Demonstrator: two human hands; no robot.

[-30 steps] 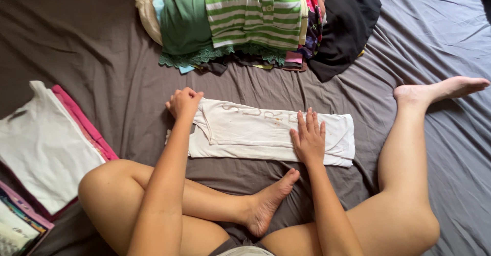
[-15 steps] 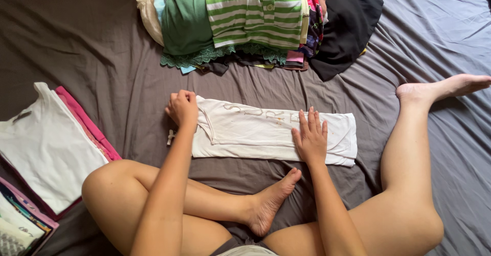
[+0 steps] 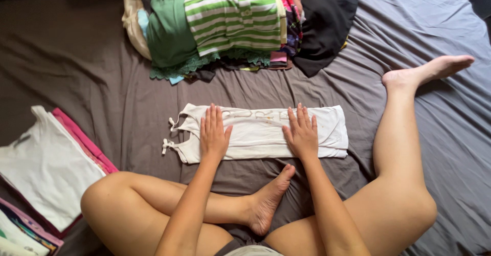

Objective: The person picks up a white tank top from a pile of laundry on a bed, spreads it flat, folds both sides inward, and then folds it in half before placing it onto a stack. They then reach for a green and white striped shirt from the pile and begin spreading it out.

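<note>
Both hands flat, palms down, on a white cotton top folded into a long strip [image 3: 261, 132], which lies on the grey-brown bedsheet [image 3: 92, 67] just in front of the person's crossed legs. Left hand [image 3: 213, 133] presses near the strap end, fingers straight and close together, thumb out. Right hand [image 3: 302, 132] presses the middle-right part, fingers slightly spread. Neither pinches fabric; forearms run near parallel. Pile of unfolded clothes topped by a green-striped shirt [image 3: 232, 16] beyond; stack of folded garments, white on top [image 3: 43, 166], at far left.
</note>
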